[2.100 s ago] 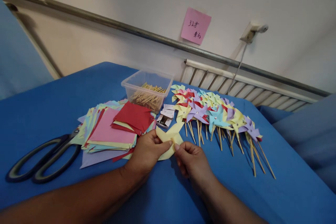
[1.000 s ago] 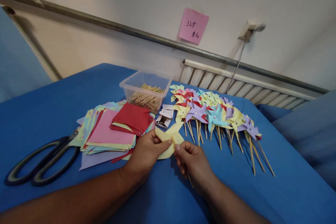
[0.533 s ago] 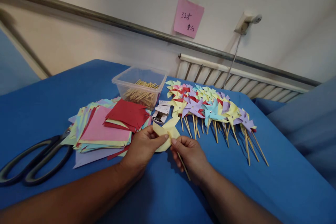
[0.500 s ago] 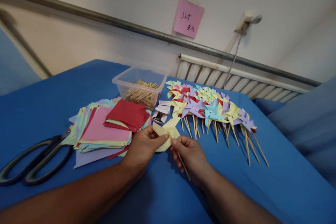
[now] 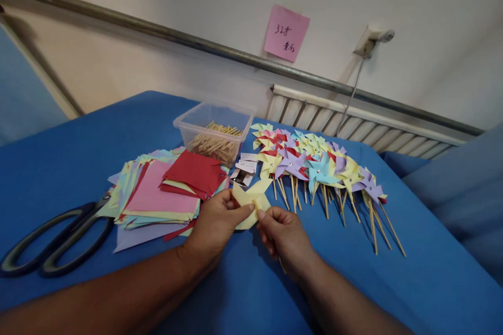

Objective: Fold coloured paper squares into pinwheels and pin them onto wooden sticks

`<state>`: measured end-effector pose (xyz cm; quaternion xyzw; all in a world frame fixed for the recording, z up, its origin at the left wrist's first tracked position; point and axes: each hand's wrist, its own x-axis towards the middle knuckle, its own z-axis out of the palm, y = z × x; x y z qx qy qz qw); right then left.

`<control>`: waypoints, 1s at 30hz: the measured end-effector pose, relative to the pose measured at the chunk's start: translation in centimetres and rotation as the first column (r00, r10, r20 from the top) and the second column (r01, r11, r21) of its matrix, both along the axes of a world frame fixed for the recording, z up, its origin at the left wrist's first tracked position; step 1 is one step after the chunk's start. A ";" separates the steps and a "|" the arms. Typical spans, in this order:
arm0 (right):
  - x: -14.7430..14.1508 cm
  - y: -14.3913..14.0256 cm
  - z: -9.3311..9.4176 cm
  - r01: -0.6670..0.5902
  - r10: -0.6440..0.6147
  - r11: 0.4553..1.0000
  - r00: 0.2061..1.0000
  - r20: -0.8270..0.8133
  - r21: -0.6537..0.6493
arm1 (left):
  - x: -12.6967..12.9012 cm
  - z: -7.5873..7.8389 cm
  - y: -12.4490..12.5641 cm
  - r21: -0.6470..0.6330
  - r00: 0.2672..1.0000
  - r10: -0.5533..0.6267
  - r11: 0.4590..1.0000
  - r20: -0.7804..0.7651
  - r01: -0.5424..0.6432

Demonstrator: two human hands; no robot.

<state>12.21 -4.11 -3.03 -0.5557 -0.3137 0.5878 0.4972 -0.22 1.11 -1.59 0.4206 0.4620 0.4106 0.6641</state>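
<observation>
My left hand pinches the folded yellow paper pinwheel head from the left, just above the blue table. My right hand grips the same pinwheel from the right, thumb and forefinger at its centre, with a thin wooden stick under the palm, mostly hidden. A row of finished paper pinwheels on sticks lies just beyond my right hand.
A pile of coloured paper squares lies left of my hands, with large black scissors further left. A clear plastic tub of wooden sticks and small white packets sit behind. A pink note hangs on the wall.
The wooden stick that stuck out below my right hand is now mostly hidden under it. Both hands stay on the yellow pinwheel. The view has shifted slightly.
</observation>
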 end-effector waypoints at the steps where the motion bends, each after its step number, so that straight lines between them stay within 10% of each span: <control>1: 0.0 0.0 0.0 0.000 0.000 1.000 1.000 0.000 -0.001 | 0.0 0.0 0.0 0.002 1.000 0.004 1.000 -0.001 -0.004; 30: 0.0 -0.6 -0.1 -0.013 0.004 0.997 0.992 0.123 0.071 | 0.0 0.7 0.1 -0.054 1.000 -0.020 0.998 0.018 0.021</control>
